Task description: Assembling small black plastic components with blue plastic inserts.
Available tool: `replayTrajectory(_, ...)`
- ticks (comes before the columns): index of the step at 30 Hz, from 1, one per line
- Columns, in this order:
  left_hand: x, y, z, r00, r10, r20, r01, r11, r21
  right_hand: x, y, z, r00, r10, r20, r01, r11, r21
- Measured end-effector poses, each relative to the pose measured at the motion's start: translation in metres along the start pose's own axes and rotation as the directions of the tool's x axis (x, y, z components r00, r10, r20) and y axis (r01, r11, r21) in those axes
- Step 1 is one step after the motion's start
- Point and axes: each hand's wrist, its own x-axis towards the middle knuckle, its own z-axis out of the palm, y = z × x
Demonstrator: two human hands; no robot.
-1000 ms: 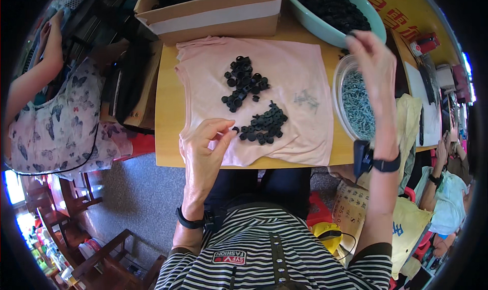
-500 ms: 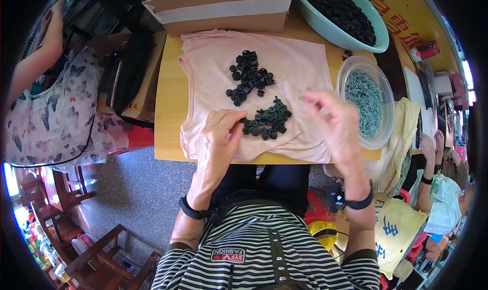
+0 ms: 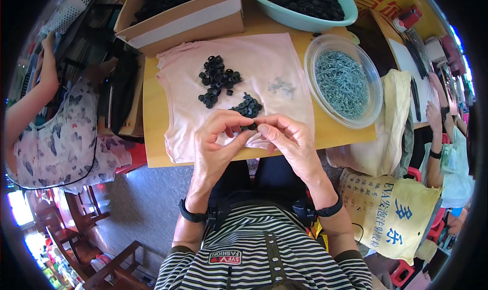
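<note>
My left hand pinches a small black plastic part above the near edge of a pink cloth. Against it, thumb and index finger pressed together, is my right hand; whatever its fingertips hold is too small and hidden to make out. Just beyond the fingers lies a pile of small black pieces, partly covered by my hands. Farther off to the left sits a heap of black hollow caps. A few silvery screws are scattered on the cloth to the right.
A clear round tub full of screws stands right of the cloth. Behind are a cardboard box and a pale green basin, both with black parts. A person's arm shows at left, and another person's hand at right.
My right hand has come left from the cloth's right side to meet my left hand. My left hand has lifted from beside the near pile with a black part. The view has shifted.
</note>
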Motion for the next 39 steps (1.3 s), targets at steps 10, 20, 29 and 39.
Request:
replayTrajectory(10, 0.009, 0.003, 0.027, 0.987, 0.045, 0.155, -0.038, 0.998, -0.052, -0.013, 0.008, -0.035, 0.987, 0.156, 0.044, -0.162, 0.919, 0.359)
replayTrajectory(20, 0.072, -0.004, 0.041, 0.985, 0.093, 0.148, -0.158, 0.833, 0.53, -0.014, 0.017, -0.034, 0.869, -0.427, -0.25, 0.197, 0.761, -0.618)
replayTrajectory(29, 0.077, -0.016, 0.052, 0.996, 0.037, 0.084, -0.078, 0.823, 0.562, -0.01, 0.022, -0.035, 0.848, -0.508, -0.15, 0.221, 0.597, -0.771)
replayTrajectory(39, 0.064, -0.009, 0.038, 0.992, 0.097, -0.079, -0.043, 0.86, 0.509, -0.015, 0.016, -0.038, 0.881, -0.372, -0.292, 0.173, 0.829, -0.532)
